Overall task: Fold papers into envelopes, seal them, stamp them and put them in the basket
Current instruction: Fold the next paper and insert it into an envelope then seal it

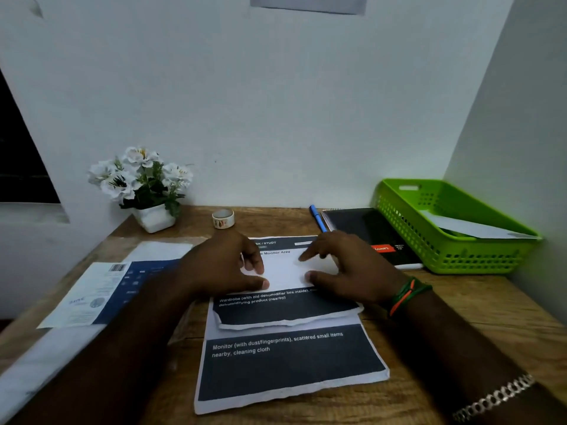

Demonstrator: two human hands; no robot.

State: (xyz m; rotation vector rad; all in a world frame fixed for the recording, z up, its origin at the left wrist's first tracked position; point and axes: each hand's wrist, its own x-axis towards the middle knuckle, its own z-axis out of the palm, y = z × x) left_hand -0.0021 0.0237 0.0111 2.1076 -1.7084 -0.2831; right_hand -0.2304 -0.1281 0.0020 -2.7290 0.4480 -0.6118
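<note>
White folded paper (283,273): centre of frame, atop printed sheets (288,366) on wooden desk (460,302).
Left hand (221,265): fingers curled, pressing paper's left edge.
Right hand (346,266): fingers spread, pressing its right edge.
Green basket (454,240): right of frame, holding an envelope (472,228).

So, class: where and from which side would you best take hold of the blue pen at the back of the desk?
Grip the blue pen mid-barrel, pinching from above. It lies flat on the desk with the black notebook tight along its right, so approach from its open left side.
</note>
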